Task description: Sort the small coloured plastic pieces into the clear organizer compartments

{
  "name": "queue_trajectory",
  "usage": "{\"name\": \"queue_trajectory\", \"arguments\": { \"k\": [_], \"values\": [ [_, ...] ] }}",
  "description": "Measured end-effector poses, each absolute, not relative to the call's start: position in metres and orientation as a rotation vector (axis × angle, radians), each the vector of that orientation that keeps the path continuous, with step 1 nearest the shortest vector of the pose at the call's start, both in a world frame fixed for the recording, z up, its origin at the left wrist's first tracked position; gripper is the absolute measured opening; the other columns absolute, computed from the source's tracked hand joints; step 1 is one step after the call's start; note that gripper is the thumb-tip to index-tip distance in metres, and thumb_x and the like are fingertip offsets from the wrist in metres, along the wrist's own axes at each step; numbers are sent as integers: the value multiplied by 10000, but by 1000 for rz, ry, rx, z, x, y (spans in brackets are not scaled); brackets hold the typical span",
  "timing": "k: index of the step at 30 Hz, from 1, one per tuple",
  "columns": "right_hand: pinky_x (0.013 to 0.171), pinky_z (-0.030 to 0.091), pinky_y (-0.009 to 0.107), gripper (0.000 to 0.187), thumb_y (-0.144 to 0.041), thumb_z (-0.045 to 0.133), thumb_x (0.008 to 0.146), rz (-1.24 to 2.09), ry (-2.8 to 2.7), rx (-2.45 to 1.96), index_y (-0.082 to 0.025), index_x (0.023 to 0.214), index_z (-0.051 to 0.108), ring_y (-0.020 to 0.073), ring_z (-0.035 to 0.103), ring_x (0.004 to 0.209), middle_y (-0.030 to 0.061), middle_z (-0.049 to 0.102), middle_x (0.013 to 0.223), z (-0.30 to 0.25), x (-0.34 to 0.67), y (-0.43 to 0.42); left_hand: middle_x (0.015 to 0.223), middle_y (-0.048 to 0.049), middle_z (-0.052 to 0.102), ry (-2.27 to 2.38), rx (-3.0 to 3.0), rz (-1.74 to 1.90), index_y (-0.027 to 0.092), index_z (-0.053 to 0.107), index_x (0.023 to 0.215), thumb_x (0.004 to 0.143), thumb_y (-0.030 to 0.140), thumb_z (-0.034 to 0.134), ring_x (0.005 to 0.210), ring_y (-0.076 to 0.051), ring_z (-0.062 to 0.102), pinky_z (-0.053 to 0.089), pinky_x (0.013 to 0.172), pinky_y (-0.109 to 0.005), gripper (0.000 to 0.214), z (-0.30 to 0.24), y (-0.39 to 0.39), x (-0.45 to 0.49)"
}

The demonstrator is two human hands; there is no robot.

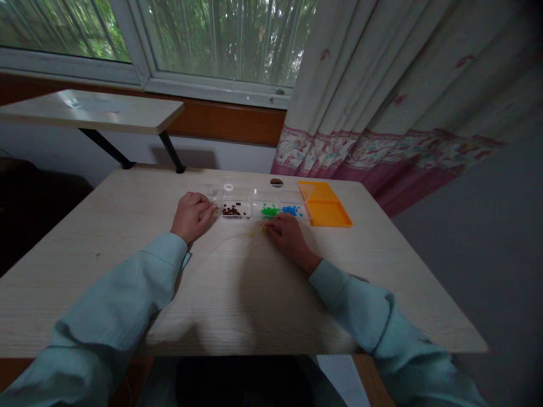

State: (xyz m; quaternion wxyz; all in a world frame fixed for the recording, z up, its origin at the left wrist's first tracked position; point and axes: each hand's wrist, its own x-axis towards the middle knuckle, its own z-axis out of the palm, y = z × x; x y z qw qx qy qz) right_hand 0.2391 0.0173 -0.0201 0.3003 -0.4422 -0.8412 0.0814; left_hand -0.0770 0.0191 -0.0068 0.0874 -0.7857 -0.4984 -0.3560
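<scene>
- The fingers of your right hand (289,234) are bunched close together over the yellow pieces (263,229); you can't tell from here whether one is pinched between them.
- A stray yellow piece (251,234) lies on the table (114,265) just left of those fingertips; a sideways sweep of your hand could scatter it.
- Pieces this small could slip or flick away if you pinched only an edge.
- Just beyond the same fingers, the clear case (251,210) holds green pieces (270,211) and, slightly to the right, blue pieces (291,210). Your knuckles could catch its near wall and jolt the colours together.
- The fingers of your left hand (192,218) curl at the case's left end, beside the brown pieces (232,210). Whether they grip it or merely rest there is unclear; a push could slide the case.
- Those left fingers cover whatever is in the end compartment; only something pale shows.
- The clear walls blur into the table, so you can't trace every divider, or see whether the case touches the orange tray (333,213) beyond your right fingers.
</scene>
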Motion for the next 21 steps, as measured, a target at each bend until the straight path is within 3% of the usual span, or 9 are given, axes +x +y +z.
{"name": "queue_trajectory", "arguments": {
  "k": [2, 9, 21],
  "values": [
    [823, 424, 359, 148, -221, 605, 898, 272, -2173, -1176, -195, 901, 751, 211, 576, 865, 69, 679, 871, -20, 238, 19, 861, -72, 633, -1422, -2408, -1097, 192, 711, 824, 945, 350, 527, 875, -218, 522, 402, 806, -392, 271, -4, 11, -58],
    [795, 458, 340, 140, -278, 641, 887, 521, -1965, -1147, -199, 829, 741, 198, 599, 841, 53, 683, 824, -17, 227, 20, 997, -70, 630, -1296, -2714, -1061, 221, 659, 1124, 959, 357, 517, 984, -217, 537, 410, 881, -385, 257, -5, -10, 6],
    [745, 488, 310, 210, -330, 569, 934, 690, -2038, -999, -208, 939, 739, 180, 601, 859, 58, 667, 902, -5, 225, 6, 856, -47, 643, -1247, -2686, -950, 198, 661, 918, 981, 364, 485, 908, -211, 532, 379, 827, -370, 250, -3, -6, 6]
  ]
}}
